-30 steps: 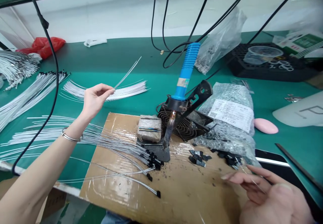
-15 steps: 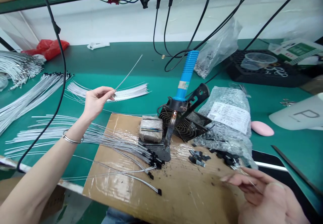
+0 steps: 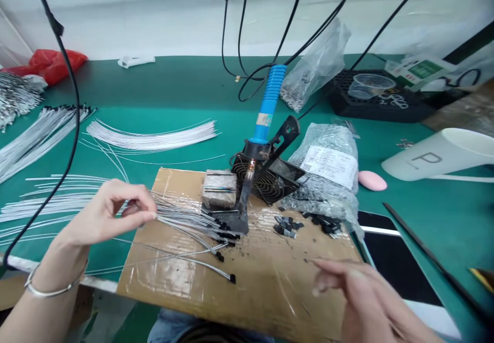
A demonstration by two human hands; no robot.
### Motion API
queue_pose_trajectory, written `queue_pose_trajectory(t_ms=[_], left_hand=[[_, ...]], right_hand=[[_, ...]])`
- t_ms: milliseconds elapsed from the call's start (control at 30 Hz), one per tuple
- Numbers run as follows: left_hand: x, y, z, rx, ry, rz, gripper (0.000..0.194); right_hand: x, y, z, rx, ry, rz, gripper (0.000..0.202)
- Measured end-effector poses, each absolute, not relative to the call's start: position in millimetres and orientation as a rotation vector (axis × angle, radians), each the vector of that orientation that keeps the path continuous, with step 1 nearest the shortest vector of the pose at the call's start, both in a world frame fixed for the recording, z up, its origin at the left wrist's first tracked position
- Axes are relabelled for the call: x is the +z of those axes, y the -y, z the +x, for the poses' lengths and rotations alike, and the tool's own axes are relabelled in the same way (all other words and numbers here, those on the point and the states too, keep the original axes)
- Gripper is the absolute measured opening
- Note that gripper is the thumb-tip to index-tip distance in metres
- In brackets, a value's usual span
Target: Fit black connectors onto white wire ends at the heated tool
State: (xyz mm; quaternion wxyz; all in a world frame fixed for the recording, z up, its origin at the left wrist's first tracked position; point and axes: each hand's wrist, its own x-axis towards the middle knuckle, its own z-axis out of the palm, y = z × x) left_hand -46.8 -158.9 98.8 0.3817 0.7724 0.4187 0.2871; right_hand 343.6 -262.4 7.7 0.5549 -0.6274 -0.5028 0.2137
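Observation:
My left hand (image 3: 116,213) is closed in a pinch above the near bundle of white wires (image 3: 185,218), whose ends carry small black connectors. A thin white wire (image 3: 116,157) runs up behind the hand and seems to be the one in its fingers. Over the right part of the cardboard (image 3: 278,286), my right hand (image 3: 374,302) is blurred, its fingers drawn together; what they hold, if anything, is too small to make out. Loose black connector pieces (image 3: 286,226) lie beyond it. A soldering iron with a blue handle (image 3: 272,96) stands upright beside a grey block (image 3: 219,188).
Behind the iron sits a black fan (image 3: 266,178), with a bubble-wrap bag (image 3: 328,157) to its right. A white cup (image 3: 443,155), pink oval object (image 3: 372,181) and dark flat device (image 3: 397,266) lie at right. More white wires (image 3: 154,134) lie at left; a black cable (image 3: 69,101) hangs in front.
My left hand has come down and nearer from above the far wires to the near bundle. My right hand has shifted left over the cardboard. The view has tilted down and turned right.

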Motion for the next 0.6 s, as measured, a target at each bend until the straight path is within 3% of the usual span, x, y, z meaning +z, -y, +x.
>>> queue_pose_trajectory(t_ms=[233, 433, 600], left_hand=[[71.3, 175.9, -23.5, 0.615, -1.012, 1.972, 0.021], [66.3, 178.3, -22.7, 0.627, -1.027, 1.907, 0.020], [67.2, 178.9, -15.8, 0.645, -1.019, 1.860, 0.018]], right_hand=[[39.1, 256.2, 296.4, 0.778, 1.464, -1.259, 0.011], [37.6, 260.2, 286.5, 0.971, 1.274, -1.286, 0.026], [33.2, 260.3, 280.5, 1.095, 1.202, -1.286, 0.025]])
